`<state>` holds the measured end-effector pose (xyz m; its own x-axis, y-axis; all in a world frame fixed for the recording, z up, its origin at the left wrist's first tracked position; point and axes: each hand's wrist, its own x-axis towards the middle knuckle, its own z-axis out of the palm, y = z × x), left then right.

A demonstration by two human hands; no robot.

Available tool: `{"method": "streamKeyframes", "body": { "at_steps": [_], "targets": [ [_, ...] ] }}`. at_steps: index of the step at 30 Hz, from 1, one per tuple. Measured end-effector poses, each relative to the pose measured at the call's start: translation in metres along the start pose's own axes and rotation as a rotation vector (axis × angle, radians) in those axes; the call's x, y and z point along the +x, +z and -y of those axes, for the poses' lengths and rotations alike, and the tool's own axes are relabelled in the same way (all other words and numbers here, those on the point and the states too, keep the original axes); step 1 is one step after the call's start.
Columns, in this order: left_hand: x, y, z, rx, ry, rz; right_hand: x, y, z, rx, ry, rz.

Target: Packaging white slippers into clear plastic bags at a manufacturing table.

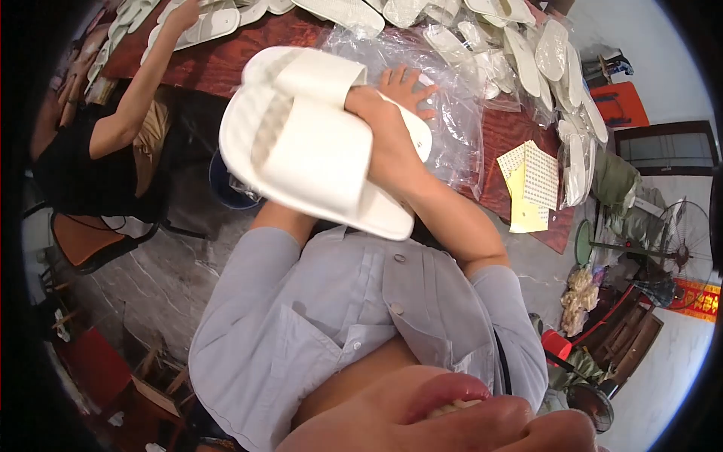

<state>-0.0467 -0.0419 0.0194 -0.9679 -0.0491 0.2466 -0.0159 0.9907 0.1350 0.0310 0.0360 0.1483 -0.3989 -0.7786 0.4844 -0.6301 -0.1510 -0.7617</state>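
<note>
My right hand (385, 137) grips a pair of white slide slippers (320, 151), raised in front of my chest. One slipper overlaps the other, and both have broad smooth straps. The fingers of that hand are partly hidden by the slippers. Behind them, my left hand (407, 92) lies with fingers spread on clear plastic bags (458, 132) on the dark red table (501, 124). The slippers hide most of my left forearm.
White slippers, several in clear bags (520, 56), are heaped along the table's far right. Yellow and white sticker sheets (531, 184) lie at its right edge. At left, another person's arm (135, 105) reaches toward more slippers (211, 26). A dark blue bucket (226, 184) stands below the table.
</note>
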Motion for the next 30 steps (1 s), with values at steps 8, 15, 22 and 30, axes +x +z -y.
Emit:
{"method": "streamKeyframes", "body": {
  "at_steps": [8,15,22,30],
  "targets": [
    [-0.002,0.053,0.028,-0.985,-0.139,-0.244,-0.001,-0.069,-0.137,-0.786,0.377,-0.387],
    [0.008,0.024,0.015,-0.253,-0.108,-0.419,-0.044,-0.083,-0.203,-0.857,0.406,-0.448],
    [0.005,0.015,0.035,-1.152,-0.534,-0.592,-0.065,-0.129,-0.184,-0.257,0.510,-0.398],
    [0.010,0.016,0.034,-0.958,-0.413,-0.622,-0.124,-0.144,-0.152,-0.312,0.506,-0.516]
  ]
}}
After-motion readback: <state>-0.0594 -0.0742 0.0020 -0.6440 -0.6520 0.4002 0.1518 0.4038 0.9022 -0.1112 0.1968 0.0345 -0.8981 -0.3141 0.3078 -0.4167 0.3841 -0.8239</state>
